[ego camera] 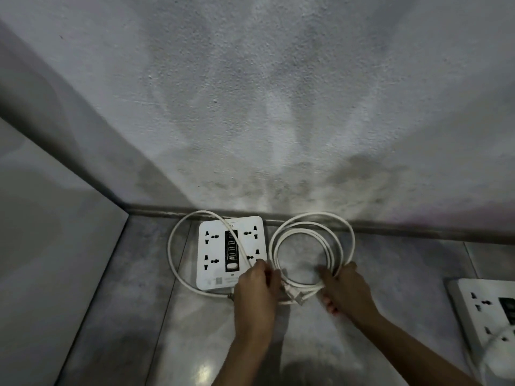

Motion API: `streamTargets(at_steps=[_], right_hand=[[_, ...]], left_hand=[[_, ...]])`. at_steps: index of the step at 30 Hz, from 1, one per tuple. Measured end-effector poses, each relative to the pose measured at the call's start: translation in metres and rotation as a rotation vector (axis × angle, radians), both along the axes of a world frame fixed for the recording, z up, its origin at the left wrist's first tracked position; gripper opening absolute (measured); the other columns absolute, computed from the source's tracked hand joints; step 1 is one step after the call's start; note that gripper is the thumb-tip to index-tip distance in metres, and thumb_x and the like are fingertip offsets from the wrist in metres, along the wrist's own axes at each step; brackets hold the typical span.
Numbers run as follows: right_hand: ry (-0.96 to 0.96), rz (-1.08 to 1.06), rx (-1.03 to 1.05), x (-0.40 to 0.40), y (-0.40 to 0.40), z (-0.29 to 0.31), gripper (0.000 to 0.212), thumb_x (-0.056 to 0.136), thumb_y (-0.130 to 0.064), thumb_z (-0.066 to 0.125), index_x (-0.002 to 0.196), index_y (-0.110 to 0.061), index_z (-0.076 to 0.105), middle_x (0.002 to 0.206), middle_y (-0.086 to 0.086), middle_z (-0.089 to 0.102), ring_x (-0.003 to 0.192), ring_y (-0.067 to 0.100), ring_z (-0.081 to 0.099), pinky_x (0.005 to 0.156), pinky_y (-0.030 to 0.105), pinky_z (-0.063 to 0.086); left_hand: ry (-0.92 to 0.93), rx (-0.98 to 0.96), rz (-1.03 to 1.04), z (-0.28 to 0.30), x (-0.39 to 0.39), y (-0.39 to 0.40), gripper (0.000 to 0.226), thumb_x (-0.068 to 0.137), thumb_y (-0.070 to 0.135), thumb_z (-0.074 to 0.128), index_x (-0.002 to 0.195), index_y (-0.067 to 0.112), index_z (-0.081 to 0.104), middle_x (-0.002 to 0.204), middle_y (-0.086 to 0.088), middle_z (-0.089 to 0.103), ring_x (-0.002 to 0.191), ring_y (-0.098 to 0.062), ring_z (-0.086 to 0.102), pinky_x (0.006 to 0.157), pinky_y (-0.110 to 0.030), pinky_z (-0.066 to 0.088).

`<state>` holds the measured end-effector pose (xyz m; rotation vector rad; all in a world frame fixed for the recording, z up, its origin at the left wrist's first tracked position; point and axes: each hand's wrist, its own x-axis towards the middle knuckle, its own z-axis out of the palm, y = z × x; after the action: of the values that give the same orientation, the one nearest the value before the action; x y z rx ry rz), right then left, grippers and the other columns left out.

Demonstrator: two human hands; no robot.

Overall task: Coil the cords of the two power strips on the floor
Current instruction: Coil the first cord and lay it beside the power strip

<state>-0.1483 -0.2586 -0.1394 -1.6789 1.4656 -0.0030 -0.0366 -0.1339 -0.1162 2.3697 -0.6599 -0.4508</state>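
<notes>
White cord (pixel 312 232) runs through both hands at the foot of a grey plaster wall (pixel 278 93). The left hand (pixel 257 285) has its fingers curled round the slack strand just where it comes off the face of the square power strip (pixel 231 252), apparently feeding the remaining length toward the coil. The right hand (pixel 344 288) closes on the near side of the finished loops, thumb over and fingers under, seemingly to pin several turns together so they do not spring apart (the fingertips themselves are partly hidden beneath the cord). Between the two hands the plug (pixel 299 298) lies on the floor (pixel 139 316), close to the bottom of the coil.

The coil sits flat on the tiles just right of the strip, its far edge near the joint of wall and floor; three or four turns show. One large loose loop (pixel 172 257) still swings out left of the strip and crosses its socket face diagonally, so this cord looks most of the way gathered but not finished. The strip lies flat, sockets up, probably left in place as an anchor while the cord is wound beside it.

A second power strip (pixel 485 310) lies well apart at the right edge, with its own white cord (pixel 498 355) bunched at its near end, its state unclear.
</notes>
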Motion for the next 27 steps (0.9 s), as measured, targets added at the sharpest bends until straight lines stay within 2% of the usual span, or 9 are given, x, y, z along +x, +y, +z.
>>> streamTargets(at_steps=[3, 5, 7, 9, 13, 16, 19, 22, 27], right_hand=[[0.226, 0.189, -0.171, -0.008, -0.004, -0.003, 0.066, 0.083, -0.07, 0.038, 0.1, -0.006, 0.046, 0.087, 0.017, 0.071, 0.083, 0.033, 0.068, 0.076, 0.039, 0.052], [0.251, 0.199, -0.208, -0.014, -0.007, -0.003, 0.069, 0.083, -0.072, 0.033, 0.098, -0.007, 0.049, 0.093, 0.018, 0.068, 0.092, 0.036, 0.065, 0.08, 0.041, 0.049], [0.178, 0.102, -0.249, -0.018, -0.006, 0.0, 0.073, 0.079, -0.076, 0.031, 0.095, -0.006, 0.047, 0.096, 0.02, 0.064, 0.094, 0.039, 0.062, 0.08, 0.043, 0.047], [0.094, -0.001, -0.393, -0.019, -0.003, 0.001, 0.085, 0.073, -0.083, 0.026, 0.1, -0.005, 0.048, 0.103, 0.02, 0.058, 0.098, 0.04, 0.057, 0.081, 0.046, 0.046], [0.041, 0.209, -0.506, -0.012, 0.004, -0.01, 0.096, 0.076, -0.073, 0.04, 0.144, -0.007, 0.025, 0.151, 0.023, 0.027, 0.137, 0.04, 0.03, 0.109, 0.052, 0.033], [0.065, 0.359, -0.474, -0.008, 0.015, -0.023, 0.112, 0.07, -0.083, 0.034, 0.149, -0.007, 0.011, 0.159, 0.021, 0.006, 0.147, 0.037, 0.001, 0.119, 0.052, 0.013], [0.151, 0.472, -0.509, -0.005, 0.029, -0.024, 0.127, 0.059, -0.094, 0.019, 0.151, -0.007, 0.006, 0.159, 0.023, -0.003, 0.145, 0.041, -0.011, 0.119, 0.05, 0.003], [0.202, 0.524, -0.497, -0.004, 0.036, -0.023, 0.131, 0.054, -0.096, 0.017, 0.151, -0.009, 0.005, 0.158, 0.024, -0.007, 0.144, 0.043, -0.014, 0.116, 0.053, 0.005], [0.277, 0.588, -0.509, 0.0, 0.034, -0.029, 0.128, 0.059, -0.095, 0.02, 0.147, -0.001, 0.023, 0.154, 0.032, 0.014, 0.141, 0.052, 0.005, 0.11, 0.063, 0.023]], left_hand=[[-0.269, -0.047, 0.01, -0.002, 0.001, 0.018, 0.006, 0.084, 0.019, 0.066, 0.085, 0.016, 0.061, 0.089, -0.001, 0.061, 0.084, -0.02, 0.057, 0.068, -0.029, 0.045], [-0.352, -0.018, 0.023, -0.01, 0.004, 0.028, 0.025, 0.083, 0.028, 0.065, 0.104, 0.015, 0.06, 0.111, -0.007, 0.058, 0.105, -0.026, 0.056, 0.086, -0.036, 0.048], [-0.339, 0.081, 0.002, -0.021, 0.006, 0.034, 0.06, 0.085, 0.051, 0.052, 0.131, 0.014, 0.047, 0.142, -0.016, 0.042, 0.135, -0.033, 0.038, 0.112, -0.042, 0.031], [-0.299, 0.177, -0.019, -0.03, 0.008, 0.036, 0.085, 0.083, 0.069, 0.036, 0.147, 0.013, 0.028, 0.158, -0.016, 0.019, 0.148, -0.031, 0.013, 0.119, -0.042, 0.01], [-0.268, 0.232, -0.003, -0.037, 0.009, 0.034, 0.098, 0.082, 0.076, 0.018, 0.15, 0.006, 0.022, 0.158, -0.022, 0.014, 0.149, -0.032, 0.006, 0.12, -0.046, 0.007], [-0.266, 0.202, -0.043, -0.037, 0.015, 0.037, 0.096, 0.082, 0.074, 0.021, 0.153, 0.01, 0.013, 0.161, -0.017, 0.0, 0.149, -0.027, -0.008, 0.119, -0.04, -0.005], [-0.284, 0.186, -0.119, -0.038, 0.029, 0.046, 0.093, 0.083, 0.074, 0.023, 0.153, 0.017, 0.001, 0.161, -0.01, -0.012, 0.147, -0.02, -0.019, 0.119, -0.036, -0.012], [-0.302, 0.22, -0.164, -0.042, 0.043, 0.05, 0.092, 0.084, 0.075, 0.02, 0.153, 0.018, -0.002, 0.16, -0.007, -0.019, 0.146, -0.017, -0.023, 0.118, -0.035, -0.014], [-0.309, 0.244, -0.179, -0.043, 0.044, 0.048, 0.092, 0.084, 0.075, 0.017, 0.153, 0.016, -0.001, 0.16, -0.008, -0.018, 0.146, -0.019, -0.024, 0.118, -0.037, -0.014]])
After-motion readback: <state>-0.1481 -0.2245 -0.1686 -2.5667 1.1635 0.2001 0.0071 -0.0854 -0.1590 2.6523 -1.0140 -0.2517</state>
